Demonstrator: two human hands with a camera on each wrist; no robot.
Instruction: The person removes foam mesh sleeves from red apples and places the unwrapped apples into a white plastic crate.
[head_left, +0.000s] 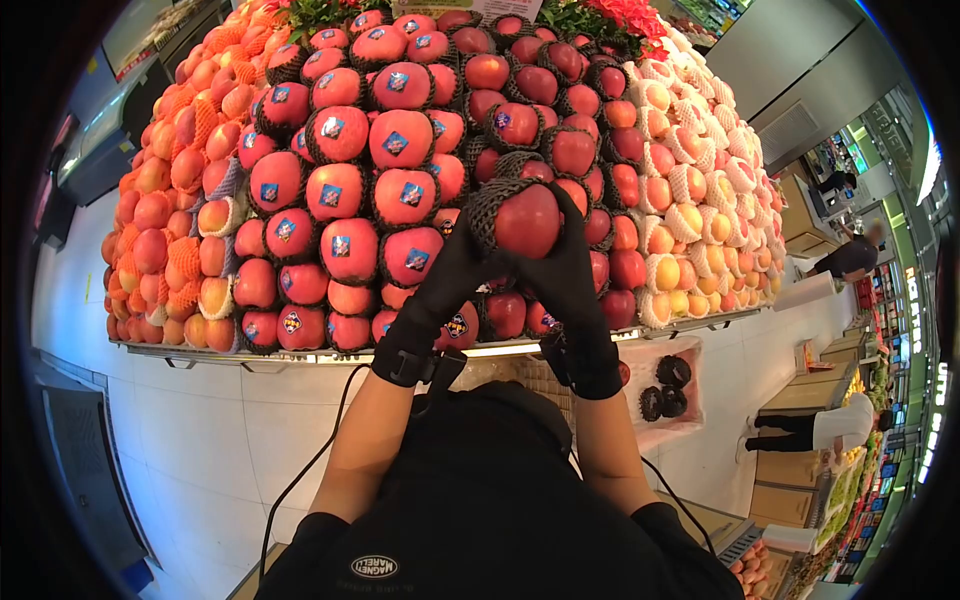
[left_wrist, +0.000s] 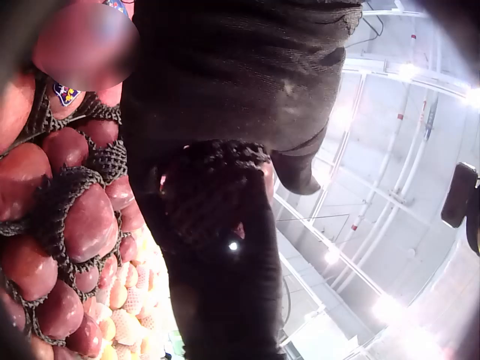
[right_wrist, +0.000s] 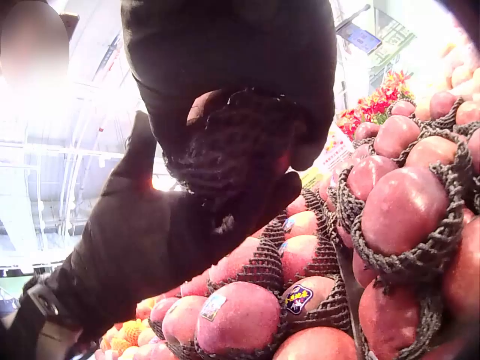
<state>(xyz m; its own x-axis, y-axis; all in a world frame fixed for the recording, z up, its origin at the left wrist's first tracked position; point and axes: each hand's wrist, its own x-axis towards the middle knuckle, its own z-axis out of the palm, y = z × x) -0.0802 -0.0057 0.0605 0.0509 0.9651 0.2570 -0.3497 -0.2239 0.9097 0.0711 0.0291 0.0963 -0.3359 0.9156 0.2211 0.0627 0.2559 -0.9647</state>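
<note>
At left, fruit in orange nets (head_left: pixel 183 260); toward the right, paler fruit in white nets (head_left: pixel 690 215). Up top, red flowers (head_left: pixel 635 20). Down on the tiled floor (head_left: pixel 190 400), a pink crate (head_left: pixel 690 425) with black bundles (head_left: pixel 673 372) inside. Farther right, near cardboard boxes (head_left: pixel 785 470), a person in a white top (head_left: pixel 845 425).

Pale tiled floor (head_left: pixel 190 430), white ceiling (left_wrist: pixel 375 97) with pipes (left_wrist: pixel 428 127) and bright lights (left_wrist: pixel 409 71), grey wall panels (head_left: pixel 770 50), cardboard boxes (head_left: pixel 785 503), lit sign letters (head_left: pixel 915 310)

Pink crate (head_left: pixel 646 433): 1. Dark mesh bundles (head_left: pixel 674 371) inside crate: 3. Higher than crate: left hand (head_left: pixel 455 268) plus right hand (head_left: pixel 562 268), total 2; held apple (head_left: pixel 528 222), 1.
</note>
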